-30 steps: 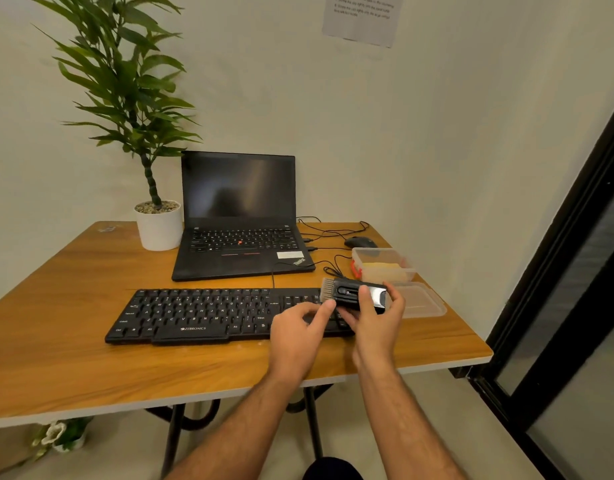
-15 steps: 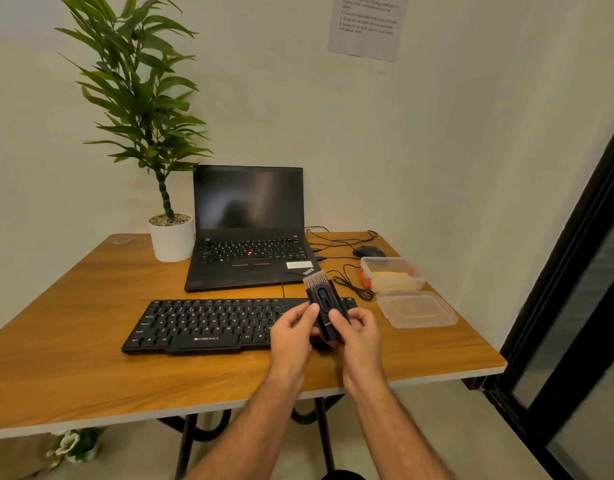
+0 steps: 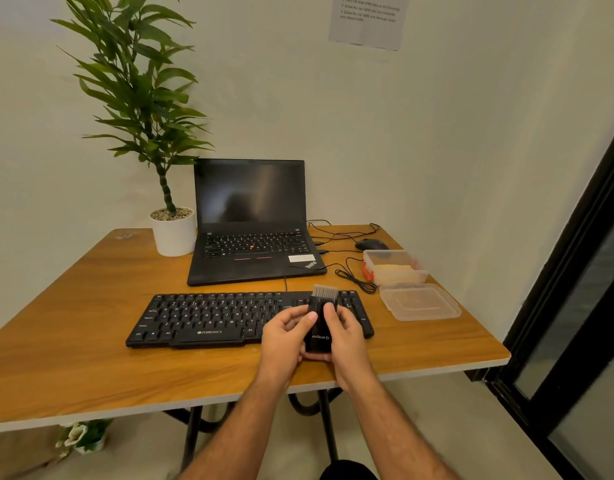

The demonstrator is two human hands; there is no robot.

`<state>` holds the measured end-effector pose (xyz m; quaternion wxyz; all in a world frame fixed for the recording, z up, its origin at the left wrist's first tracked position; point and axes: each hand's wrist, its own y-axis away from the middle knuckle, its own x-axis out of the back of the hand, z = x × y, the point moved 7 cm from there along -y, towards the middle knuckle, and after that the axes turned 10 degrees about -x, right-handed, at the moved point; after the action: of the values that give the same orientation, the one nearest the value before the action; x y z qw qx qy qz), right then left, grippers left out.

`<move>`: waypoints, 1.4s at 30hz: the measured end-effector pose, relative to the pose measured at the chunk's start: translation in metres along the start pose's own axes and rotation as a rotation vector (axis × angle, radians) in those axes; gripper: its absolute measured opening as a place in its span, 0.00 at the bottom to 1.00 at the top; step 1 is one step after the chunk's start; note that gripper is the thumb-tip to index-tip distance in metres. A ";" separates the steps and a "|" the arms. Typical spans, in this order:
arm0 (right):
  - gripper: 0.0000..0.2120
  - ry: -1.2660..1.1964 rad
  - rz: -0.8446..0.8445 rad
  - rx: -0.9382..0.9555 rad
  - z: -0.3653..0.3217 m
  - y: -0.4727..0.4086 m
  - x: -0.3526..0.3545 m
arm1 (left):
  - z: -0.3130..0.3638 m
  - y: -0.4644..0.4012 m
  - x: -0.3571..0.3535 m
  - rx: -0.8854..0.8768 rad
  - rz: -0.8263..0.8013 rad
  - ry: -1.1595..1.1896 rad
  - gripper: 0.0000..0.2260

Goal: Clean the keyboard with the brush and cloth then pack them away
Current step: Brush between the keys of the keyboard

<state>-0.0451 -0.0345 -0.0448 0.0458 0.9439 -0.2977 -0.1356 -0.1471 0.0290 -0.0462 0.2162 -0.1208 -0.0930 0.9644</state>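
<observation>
Both hands, left (image 3: 287, 336) and right (image 3: 345, 336), grip the black brush (image 3: 320, 322) upright, bristles up, above the right end of the keyboard (image 3: 226, 317) on the worktop (image 3: 73, 341); an open container (image 3: 395, 268) stands right of the keyboard.
</observation>
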 end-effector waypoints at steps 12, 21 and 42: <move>0.12 0.120 0.084 0.050 -0.002 0.008 -0.002 | -0.004 0.004 0.006 -0.033 0.035 -0.053 0.12; 0.10 0.101 0.063 0.037 -0.001 0.010 -0.003 | 0.001 0.007 0.009 -0.123 0.107 -0.148 0.16; 0.06 0.125 0.037 0.021 -0.005 0.018 -0.006 | -0.008 0.001 0.011 -0.088 0.059 -0.191 0.13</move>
<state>-0.0586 -0.0460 -0.0354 0.0570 0.9452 -0.3131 -0.0724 -0.1554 0.0339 -0.0567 0.1723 -0.0407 -0.1517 0.9724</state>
